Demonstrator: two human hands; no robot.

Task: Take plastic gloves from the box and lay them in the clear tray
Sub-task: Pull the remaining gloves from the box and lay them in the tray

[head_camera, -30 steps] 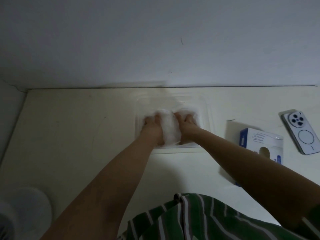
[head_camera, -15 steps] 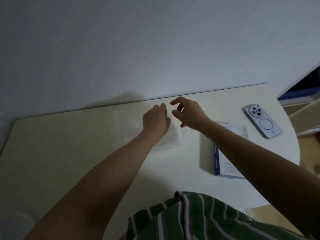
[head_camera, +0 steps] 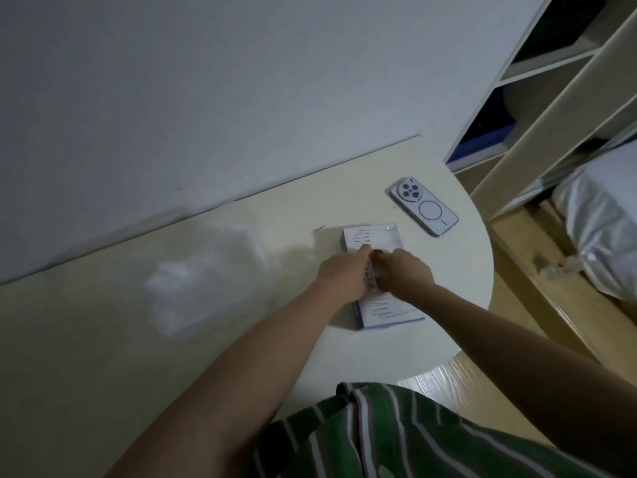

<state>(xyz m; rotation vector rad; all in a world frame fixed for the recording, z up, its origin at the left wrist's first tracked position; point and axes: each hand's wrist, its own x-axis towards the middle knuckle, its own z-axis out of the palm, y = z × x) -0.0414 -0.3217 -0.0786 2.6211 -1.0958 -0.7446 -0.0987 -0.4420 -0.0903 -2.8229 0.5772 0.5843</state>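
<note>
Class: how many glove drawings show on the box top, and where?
2. One glove drawing at the box's far end, towards the phone; the other glove drawing at its near end. The left hand and right hand cover the middle, so more may be hidden.

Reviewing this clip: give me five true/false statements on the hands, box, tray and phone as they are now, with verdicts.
1. Both hands pinch a clear glove over the box. True: the left hand and the right hand meet there.
2. The phone lies on the box. False: the phone lies on the table, apart from the box.
3. The tray sits left of the box. True.
4. The tray holds nothing. False: a pale heap of gloves lies in it.
5. The phone is screen up. False: its camera lenses face up.
</note>
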